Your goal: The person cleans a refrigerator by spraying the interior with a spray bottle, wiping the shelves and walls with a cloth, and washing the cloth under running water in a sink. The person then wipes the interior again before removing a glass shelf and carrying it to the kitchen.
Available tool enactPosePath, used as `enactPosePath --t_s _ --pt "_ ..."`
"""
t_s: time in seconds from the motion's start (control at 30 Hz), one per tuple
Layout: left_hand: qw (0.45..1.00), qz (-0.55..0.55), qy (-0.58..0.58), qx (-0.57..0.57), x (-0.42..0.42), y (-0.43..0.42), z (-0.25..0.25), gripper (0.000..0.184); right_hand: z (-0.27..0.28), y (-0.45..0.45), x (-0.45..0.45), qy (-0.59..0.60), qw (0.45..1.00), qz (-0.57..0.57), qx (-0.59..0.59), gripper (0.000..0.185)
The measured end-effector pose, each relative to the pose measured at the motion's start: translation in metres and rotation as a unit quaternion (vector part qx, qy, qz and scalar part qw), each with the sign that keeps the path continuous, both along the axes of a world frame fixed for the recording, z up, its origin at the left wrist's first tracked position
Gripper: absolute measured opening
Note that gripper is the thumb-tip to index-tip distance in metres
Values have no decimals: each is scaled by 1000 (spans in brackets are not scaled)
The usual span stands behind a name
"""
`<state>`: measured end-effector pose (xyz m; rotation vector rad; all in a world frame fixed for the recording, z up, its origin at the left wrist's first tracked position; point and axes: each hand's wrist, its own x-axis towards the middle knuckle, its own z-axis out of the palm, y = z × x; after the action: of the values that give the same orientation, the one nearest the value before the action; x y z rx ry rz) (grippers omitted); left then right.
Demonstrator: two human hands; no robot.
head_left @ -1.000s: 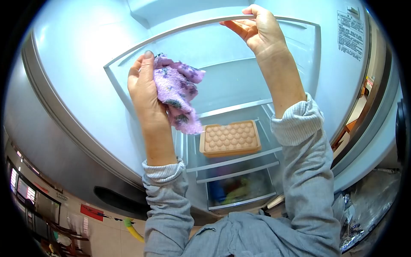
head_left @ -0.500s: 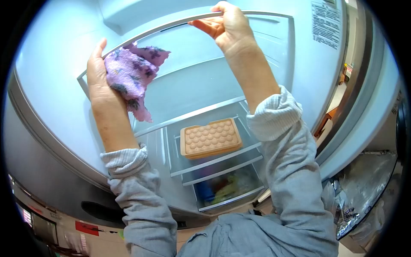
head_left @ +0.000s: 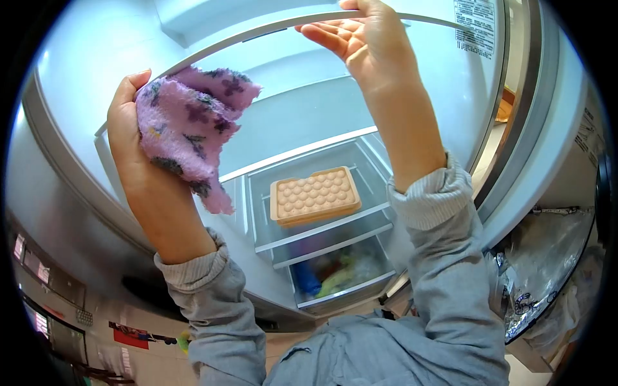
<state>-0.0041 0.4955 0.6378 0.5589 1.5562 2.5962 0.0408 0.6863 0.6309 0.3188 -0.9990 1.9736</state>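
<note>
A glass fridge shelf point(head_left: 225, 44) with a pale rim is lifted between my hands at the top of the open fridge. My left hand point(head_left: 125, 112) grips its left side, thumb over the rim, with a purple patterned cloth point(head_left: 187, 122) pressed in the same hand and hanging down. On the right, my right hand point(head_left: 376, 45) has its thumb over the front rim and its fingers beneath the shelf. Part of the right thumb is cut off by the frame's top edge.
Lower in the fridge, a peach-coloured egg box point(head_left: 315, 195) rests above a clear drawer point(head_left: 344, 273) with bagged items. The open fridge door point(head_left: 547, 148) stands at right, near a shiny plastic bag point(head_left: 544, 270). A printed label point(head_left: 475, 29) is on the right inner wall.
The shelf has come outward toward me and tilted, its rim now reaching farther left and right. Both hands moved apart with it, and the cloth is closer to the camera.
</note>
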Motion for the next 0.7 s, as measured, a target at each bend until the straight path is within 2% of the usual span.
enactPosePath --t_s 0.03,0.13,0.2,0.23,0.3,0.37,0.47,0.5,0.53,0.57,0.67,0.7 --pt "1000 -7 12 25 1 -4 -3 24 -2 -6 9 10 1000 -3 8 35" --pt "980 24 170 97 6 -15 -23 21 0 -10 17 -8 1000 -18 -14 45" --pt "946 46 314 70 13 -21 -37 20 -2 -27 30 -7 998 -52 -24 48" --pt "932 45 353 64 16 -25 -42 21 -5 -14 27 -5 1000 -20 -20 44" --pt "915 27 397 67 18 -34 -48 28 -7 -17 35 -3 1000 -26 -6 40" --pt "788 198 579 -64 13 -37 -54 34 -10 -18 43 8 999 -36 20 34" --pt "882 148 430 -128 23 -46 -46 26 -13 -18 48 22 999 -20 34 34" --pt "865 153 459 -130 21 -49 -47 28 -8 -30 53 7 1000 -18 5 37" --pt "827 200 504 -148 23 -50 -50 28 -7 -46 62 -16 998 -54 -28 39" --pt "783 247 546 -164 25 -51 -54 29 -8 -51 64 -10 999 -43 -19 40" --pt "793 230 552 -112 34 -51 -60 30 -12 -43 70 26 999 24 17 37" --pt "784 257 552 -120 38 -50 -62 31 -15 -50 76 41 998 31 31 36"
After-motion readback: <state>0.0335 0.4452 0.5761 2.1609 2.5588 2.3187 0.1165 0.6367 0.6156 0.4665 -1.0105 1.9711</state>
